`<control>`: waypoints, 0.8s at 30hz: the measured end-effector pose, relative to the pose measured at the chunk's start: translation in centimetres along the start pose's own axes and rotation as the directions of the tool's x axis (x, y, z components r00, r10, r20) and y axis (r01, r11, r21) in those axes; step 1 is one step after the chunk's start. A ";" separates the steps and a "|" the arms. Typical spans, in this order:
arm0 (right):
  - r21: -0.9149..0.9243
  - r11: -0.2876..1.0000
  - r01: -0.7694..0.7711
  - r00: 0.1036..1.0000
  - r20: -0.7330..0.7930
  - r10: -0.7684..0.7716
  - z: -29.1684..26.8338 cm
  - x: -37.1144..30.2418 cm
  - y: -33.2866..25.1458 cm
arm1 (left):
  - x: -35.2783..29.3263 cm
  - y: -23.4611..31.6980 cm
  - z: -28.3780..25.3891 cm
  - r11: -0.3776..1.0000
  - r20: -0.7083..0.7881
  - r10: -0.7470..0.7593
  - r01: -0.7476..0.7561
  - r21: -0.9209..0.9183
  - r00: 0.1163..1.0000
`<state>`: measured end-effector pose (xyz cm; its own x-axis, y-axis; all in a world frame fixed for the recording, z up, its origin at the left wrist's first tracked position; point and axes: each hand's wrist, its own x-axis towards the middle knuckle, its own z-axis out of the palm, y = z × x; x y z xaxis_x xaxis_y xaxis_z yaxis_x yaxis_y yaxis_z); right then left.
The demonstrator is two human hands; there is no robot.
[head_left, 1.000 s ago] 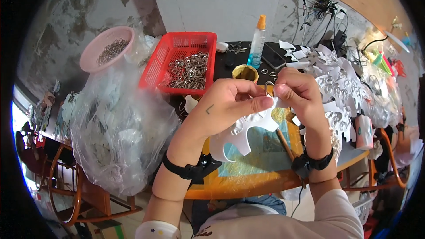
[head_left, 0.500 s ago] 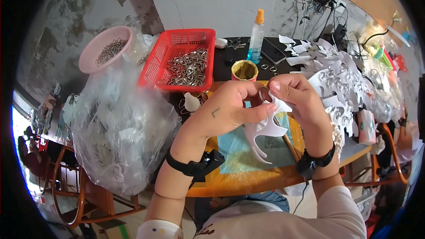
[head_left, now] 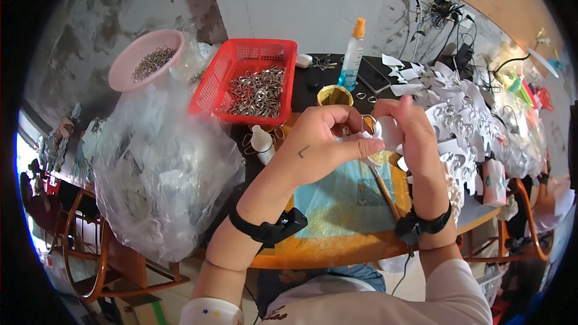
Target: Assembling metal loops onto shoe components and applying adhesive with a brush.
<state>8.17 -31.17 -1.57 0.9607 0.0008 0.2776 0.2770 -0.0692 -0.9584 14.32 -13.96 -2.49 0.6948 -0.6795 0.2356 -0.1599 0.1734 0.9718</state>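
A white cut-out piece [head_left: 385,135] with a metal ring [head_left: 368,124] is held above the tabletop [head_left: 337,247], pinched between the left hand [head_left: 319,144] and the right hand [head_left: 412,138]. The fingers of both hands are closed on it. Behind them, a red basket [head_left: 253,84] of metal rings and a small yellow pot [head_left: 335,94] are seen, with a clear plastic bag [head_left: 156,174] to the left.

Black wristbands [head_left: 269,230], white sleeves [head_left: 448,292], small line mark on left hand [head_left: 319,144]
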 end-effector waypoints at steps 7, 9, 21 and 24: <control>-0.252 0.911 0.326 0.932 0.246 -0.265 -1.1 1.2 -0.3 | -0.1 0.5 0.0 0.989 0.015 -0.021 0.019 0.144 1.000; -0.123 0.964 0.237 0.962 0.166 -0.216 -0.7 1.2 0.1 | -0.1 0.4 -0.1 0.975 0.011 0.030 -0.032 0.221 0.999; 0.036 0.999 0.027 0.999 0.037 -0.029 -0.1 1.1 1.1 | 0.2 -0.6 -0.5 0.979 -0.052 0.067 -0.055 0.198 0.996; 0.083 0.996 -0.032 0.999 -0.002 0.033 0.0 1.4 2.0 | 0.2 -0.7 -0.2 0.985 -0.072 0.039 -0.026 0.173 0.997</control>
<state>10.03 -31.30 -3.11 0.9692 -0.0036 0.2464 0.2464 0.0135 -0.9691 14.70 -14.02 -3.12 0.7368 -0.6192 0.2714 -0.2962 0.0651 0.9529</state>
